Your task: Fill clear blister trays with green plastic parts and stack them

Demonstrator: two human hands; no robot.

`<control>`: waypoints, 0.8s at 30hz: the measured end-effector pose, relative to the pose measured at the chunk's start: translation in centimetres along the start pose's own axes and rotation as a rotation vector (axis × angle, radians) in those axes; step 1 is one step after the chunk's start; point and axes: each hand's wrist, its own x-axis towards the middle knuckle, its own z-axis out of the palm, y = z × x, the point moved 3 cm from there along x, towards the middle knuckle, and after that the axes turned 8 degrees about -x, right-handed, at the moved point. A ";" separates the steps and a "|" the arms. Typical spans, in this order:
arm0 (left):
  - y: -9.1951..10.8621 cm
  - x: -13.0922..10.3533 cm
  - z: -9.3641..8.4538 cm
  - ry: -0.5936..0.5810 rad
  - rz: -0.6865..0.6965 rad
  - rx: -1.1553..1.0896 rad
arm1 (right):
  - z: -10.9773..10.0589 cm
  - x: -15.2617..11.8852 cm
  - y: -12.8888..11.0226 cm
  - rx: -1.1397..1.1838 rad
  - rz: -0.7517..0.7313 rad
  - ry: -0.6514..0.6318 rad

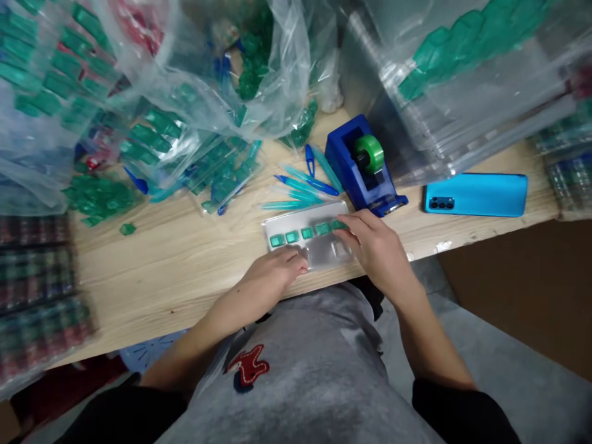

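Note:
A clear plastic blister tray [319, 254] lies on the table close to my body. Along its far side runs a row of several small green translucent pieces [291, 236], each in its own pocket. My right hand [379, 246] pinches the piece at the row's right end [339, 225] with thumb and fingertips. At the tray's near left edge, my left hand [272, 274] has its fingers curled and pressed on the plastic; part of the tray is hidden under them.
Behind the tray lie several blue pen-like tools [298, 191] and a blue tape dispenser [356, 163]. A blue phone [476, 194] is at right. Loose green pieces [99, 194], plastic bags [198, 105] and packed trays [41, 327] occupy the left and back; a clear bin [416, 135] stands behind.

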 end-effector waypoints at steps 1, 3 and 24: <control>-0.1 0.0 0.3 0.006 0.003 0.023 | 0.1 0.1 -0.1 -0.007 0.008 -0.008; 0.0 0.0 1.0 0.054 0.020 0.109 | 0.2 0.2 -0.2 -0.022 0.033 -0.005; 1.5 -1.1 0.5 0.333 0.259 0.402 | -1.1 0.1 -0.3 -0.040 0.048 0.002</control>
